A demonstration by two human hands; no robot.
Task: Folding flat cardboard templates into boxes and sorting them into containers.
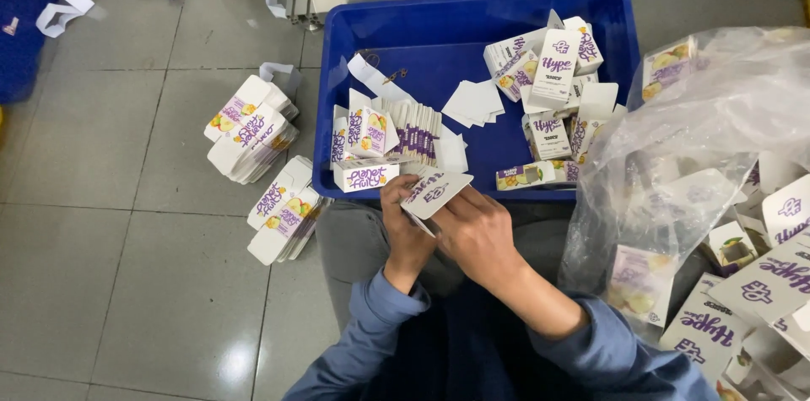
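Holding a flat carton blank [434, 191] over the lap, both hands meet just in front of the blue bin [472, 8]. The blank is white card with purple lettering, unfolded and thin — a flattened box sleeve. Its long axis runs diagonally, from lower left at the hands up to the right, the far corner pointing toward the bin's near wall and overlapping it in the view. Left hand [403, 228]: fingers curled and pinching the blank's lower left edge. Right hand [478, 232]: fingers pressed together on the blank's near side, thumb hidden under the card. Inside the bin lie a row of stacked flat blanks [396, 135] and a heap of folded cartons [553, 89]. Two further stacks of blanks [253, 135] rest on the tiled floor — left of the bin. A clear plastic bag [700, 165] of cartons sits at the right.
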